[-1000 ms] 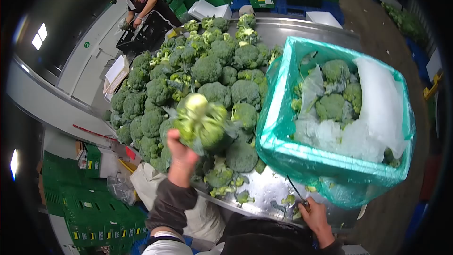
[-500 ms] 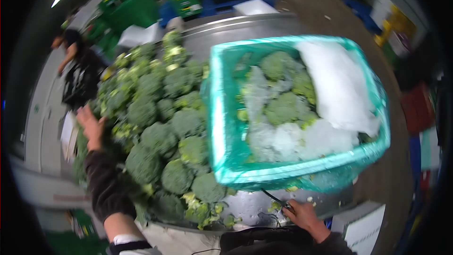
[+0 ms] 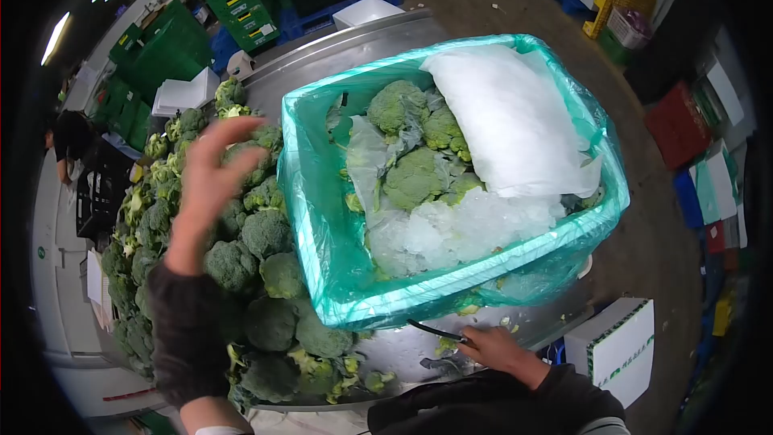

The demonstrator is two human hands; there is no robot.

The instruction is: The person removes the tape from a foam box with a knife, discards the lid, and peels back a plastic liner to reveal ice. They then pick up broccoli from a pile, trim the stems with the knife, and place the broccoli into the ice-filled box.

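My left hand (image 3: 203, 185) is raised over a big heap of broccoli (image 3: 266, 234), fingers apart and nothing in them; it is slightly blurred. My right hand (image 3: 495, 348) is closed on a slim dark knife-like tool (image 3: 437, 330), low at the front of the metal table. The tool points left, just below the near edge of a crate lined with green plastic (image 3: 471, 267). Inside the crate lie several broccoli heads (image 3: 415, 177), crushed ice (image 3: 467, 229) and a white, pillow-like plastic bag (image 3: 511, 121).
The metal table (image 3: 346, 48) has a raised back edge. Broccoli scraps lie near its front. A white printed box (image 3: 616, 350) stands at the lower right. Green crates (image 3: 237, 4) are stacked behind. Another person (image 3: 71, 141) is at the far left beside a black crate (image 3: 101, 193).
My left hand has moved right and up from the heap's left side, toward the crate. The view has shifted, so the crate appears further left. My right hand still grips the dark tool.
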